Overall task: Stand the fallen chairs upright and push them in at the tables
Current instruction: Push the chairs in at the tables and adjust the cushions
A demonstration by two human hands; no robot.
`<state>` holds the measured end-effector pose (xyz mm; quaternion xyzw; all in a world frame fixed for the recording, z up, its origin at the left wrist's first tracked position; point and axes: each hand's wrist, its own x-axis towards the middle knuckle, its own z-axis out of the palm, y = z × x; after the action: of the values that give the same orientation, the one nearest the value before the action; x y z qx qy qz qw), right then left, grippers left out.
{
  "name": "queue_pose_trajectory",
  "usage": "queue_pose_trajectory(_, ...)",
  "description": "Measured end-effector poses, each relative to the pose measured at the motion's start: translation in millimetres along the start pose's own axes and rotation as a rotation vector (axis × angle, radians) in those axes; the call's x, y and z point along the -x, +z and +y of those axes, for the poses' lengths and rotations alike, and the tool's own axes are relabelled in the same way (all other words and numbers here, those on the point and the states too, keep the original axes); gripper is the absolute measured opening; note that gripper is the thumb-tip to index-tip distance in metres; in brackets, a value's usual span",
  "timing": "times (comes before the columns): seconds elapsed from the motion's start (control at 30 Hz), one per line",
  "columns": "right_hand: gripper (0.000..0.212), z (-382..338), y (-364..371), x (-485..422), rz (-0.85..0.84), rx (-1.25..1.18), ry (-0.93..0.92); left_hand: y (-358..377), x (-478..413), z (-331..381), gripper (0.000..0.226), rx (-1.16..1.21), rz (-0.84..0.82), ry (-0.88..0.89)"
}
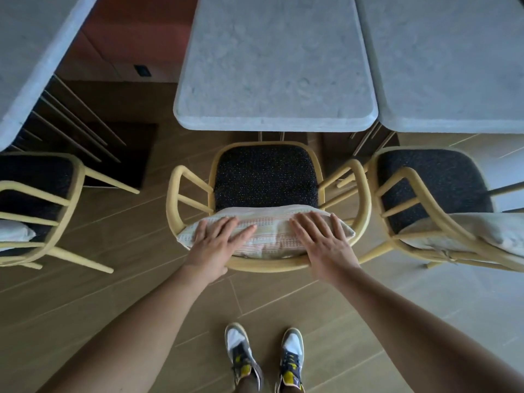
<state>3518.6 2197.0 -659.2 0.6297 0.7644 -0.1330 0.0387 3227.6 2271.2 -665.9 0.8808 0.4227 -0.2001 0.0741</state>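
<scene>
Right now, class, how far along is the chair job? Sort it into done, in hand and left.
Done: all three chairs in view stand upright.
In hand: the left hand and right hand lie flat on the cushion of the middle chair.
Left: push it under the table; its seat is fully out.

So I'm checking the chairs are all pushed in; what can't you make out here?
Head view only:
- Left chair: cut off by the left edge, blurred.
- Right chair: cut off by the right edge.
- Middle chair: legs hidden under its seat; both hands, left hand and right hand, cover part of the cushion.
- Table legs: mostly hidden beneath the top.
</scene>
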Motion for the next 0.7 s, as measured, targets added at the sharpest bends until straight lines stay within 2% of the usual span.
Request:
queue_pose_trajectory(0.17,0.106,-14,4,-28,-0.035,-0.01,0.03,-2,-15,-42,0.144,-0.049,-0.022,0.055)
queue_pose_trajectory(0.27,0.111,-28,12,-34,0.004,-0.006,0.049,0,-17,-61,0.146,-0.049,-0.008,0.079)
queue_pose_trajectory(0.43,0.125,-26,5,-38,-0.111,-0.036,0.061,-3,-18,-59,0.152,0.012,-0.033,0.078)
queue_pose_trajectory(0.53,0.125,-31,-19,-38,-0.174,-0.22,0.088,-19,-16,-52,0.148,0.228,-0.065,0.079)
queue_pose_trajectory(0.6,0.115,-33,-42,-32,-0.056,-0.346,0.152,-43,-13,-39,0.135,0.47,0.021,0.107)
queue_pose_trajectory(0.7,0.11,-29,-78,-12,0.203,-0.497,0.235,-77,-6,-11,0.111,0.786,0.265,0.101)
